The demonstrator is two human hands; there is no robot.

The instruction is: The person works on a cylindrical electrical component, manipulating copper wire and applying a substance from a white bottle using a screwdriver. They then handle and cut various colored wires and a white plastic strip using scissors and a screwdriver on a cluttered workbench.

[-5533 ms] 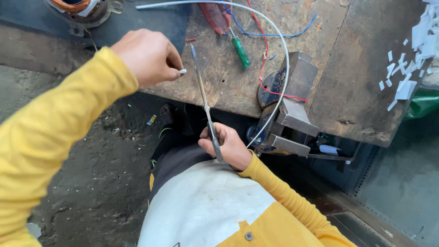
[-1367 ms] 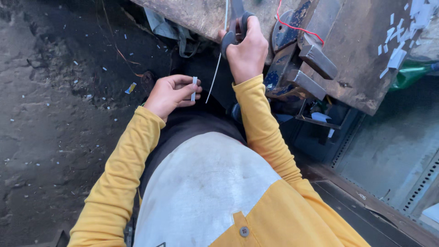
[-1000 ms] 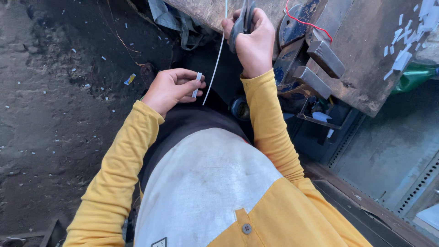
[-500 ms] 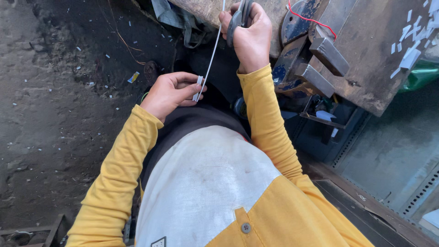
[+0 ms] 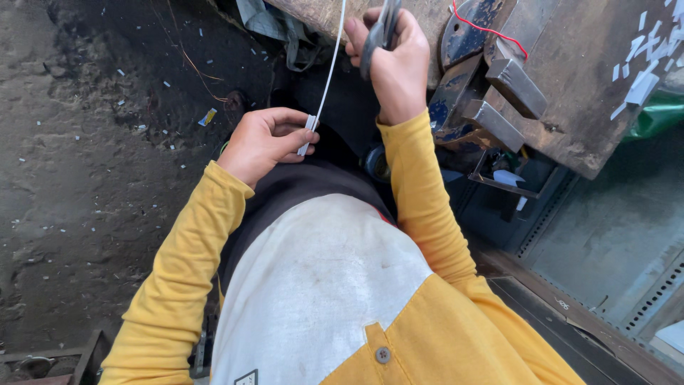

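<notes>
My left hand point(image 5: 265, 141) pinches the lower end of a thin white strip point(image 5: 329, 68) between thumb and fingers, down in front of my lap. The strip runs straight up past the edge of the worn wooden workbench point(image 5: 570, 107) and out of view at the top. My right hand point(image 5: 392, 64) is raised at the bench edge, fingers closed around the dark handles of a pair of scissors point(image 5: 379, 32) just right of the strip. The blades are hidden above the frame.
A dark metal bracket point(image 5: 491, 93) with a red wire point(image 5: 491, 32) is fixed to the bench edge. Small white cut pieces point(image 5: 645, 60) lie on the bench at the right. Dirt floor point(image 5: 85, 178) with white scraps spreads to the left.
Both hands came down off the bench top. The left hand now holds the strip's end low by my lap, and the right hand has risen to the bench edge with the scissors.
</notes>
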